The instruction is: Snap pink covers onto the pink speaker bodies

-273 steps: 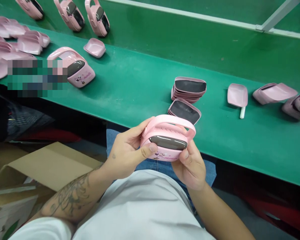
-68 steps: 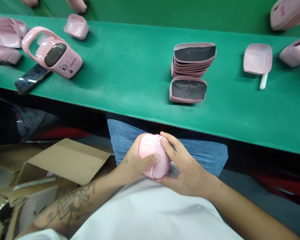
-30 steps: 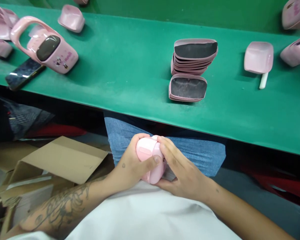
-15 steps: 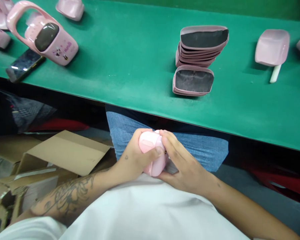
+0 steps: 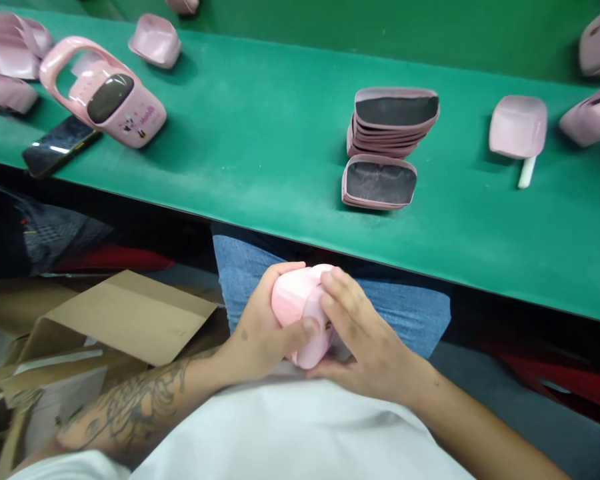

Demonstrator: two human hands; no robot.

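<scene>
Close to my body, above my lap, I hold a rounded pink plastic housing [image 5: 291, 297] between both hands. My left hand [image 5: 263, 330] is wrapped round its left side, with the thumb pressed across the front onto a mauve-pink part. My right hand [image 5: 363, 333] grips the right side, fingers on the top and thumb low near the bottom edge. The fingers hide much of the housing. On the green table ahead stand two stacks of mauve-pink sleeves with dark insides, a taller stack [image 5: 395, 123] behind a lower stack [image 5: 379, 183].
A pink device with a loop handle [image 5: 130, 117] lies at the left by a dark phone [image 5: 60, 147]. Pink shells [image 5: 156, 41] sit behind it. On the right, a pink shell [image 5: 519, 127] rests by a short white stick [image 5: 527, 173]. Cardboard boxes [image 5: 130, 313] stand at lower left.
The housing has turned slightly in my hands, and more of its pink top shows. My right fingers have shifted a little on it. The whole view has tilted up, showing more table.
</scene>
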